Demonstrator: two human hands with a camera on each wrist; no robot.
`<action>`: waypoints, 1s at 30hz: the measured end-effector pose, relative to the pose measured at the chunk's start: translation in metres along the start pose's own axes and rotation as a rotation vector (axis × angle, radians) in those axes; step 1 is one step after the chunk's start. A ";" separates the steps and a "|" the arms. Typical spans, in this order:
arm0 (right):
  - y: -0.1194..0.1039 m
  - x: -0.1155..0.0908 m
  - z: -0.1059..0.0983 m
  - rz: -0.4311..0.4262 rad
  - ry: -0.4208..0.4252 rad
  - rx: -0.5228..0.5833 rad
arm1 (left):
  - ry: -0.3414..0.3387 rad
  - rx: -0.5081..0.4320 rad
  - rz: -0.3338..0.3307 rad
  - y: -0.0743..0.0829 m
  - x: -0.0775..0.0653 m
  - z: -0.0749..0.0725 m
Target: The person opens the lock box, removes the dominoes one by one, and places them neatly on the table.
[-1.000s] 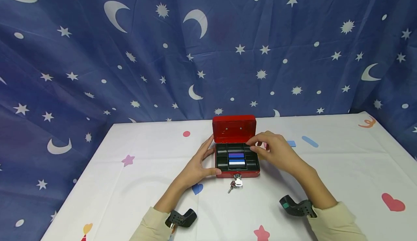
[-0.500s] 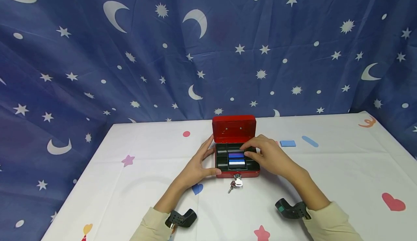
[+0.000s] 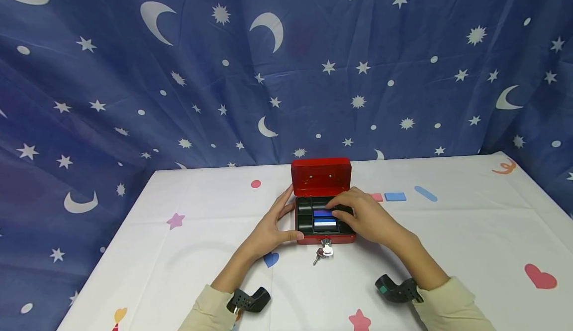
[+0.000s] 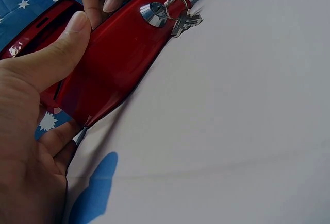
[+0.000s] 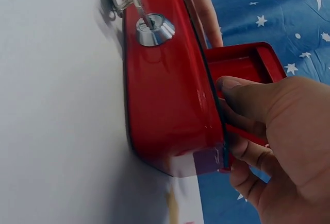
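Observation:
A red cash box stands with its lid raised. My left hand grips its left side, thumb at the front corner and fingers along the side toward the back. Inside, a black tray has several compartments. A narrow purple-blue piece lies in the middle, behind a blue-and-white one. My right hand reaches over the right side of the tray, index fingertip and thumb slightly apart right at the purple-blue piece's right end. The wrist views hide the tray's contents.
Keys hang from the silver lock at the box's front. The box stands on a white cloth printed with hearts, stars and strips. Behind the table hangs a blue curtain with moons and stars.
My right hand has moved left and slightly toward me, from the tray's back right corner to the purple-blue piece. The left hand has stayed on the box's left side.

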State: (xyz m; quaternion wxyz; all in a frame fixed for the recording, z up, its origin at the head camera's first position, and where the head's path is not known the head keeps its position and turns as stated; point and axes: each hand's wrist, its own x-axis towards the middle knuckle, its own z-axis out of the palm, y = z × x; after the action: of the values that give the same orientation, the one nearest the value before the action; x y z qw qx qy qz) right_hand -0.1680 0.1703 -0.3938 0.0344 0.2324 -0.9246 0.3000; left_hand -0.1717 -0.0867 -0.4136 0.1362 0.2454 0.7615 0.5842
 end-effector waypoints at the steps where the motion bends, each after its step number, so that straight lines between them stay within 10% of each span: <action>1: -0.001 0.000 0.001 0.000 -0.003 -0.009 | 0.000 0.002 -0.002 0.000 0.000 0.000; 30: -0.010 0.000 0.007 -0.026 0.038 -0.076 | 0.001 0.026 -0.010 0.002 -0.001 0.000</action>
State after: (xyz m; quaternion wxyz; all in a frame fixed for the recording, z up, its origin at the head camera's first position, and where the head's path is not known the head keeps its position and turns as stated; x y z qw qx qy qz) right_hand -0.1635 0.1594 -0.3942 0.0645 0.2371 -0.9315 0.2683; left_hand -0.1702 -0.0865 -0.4118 0.1353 0.2431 0.7703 0.5737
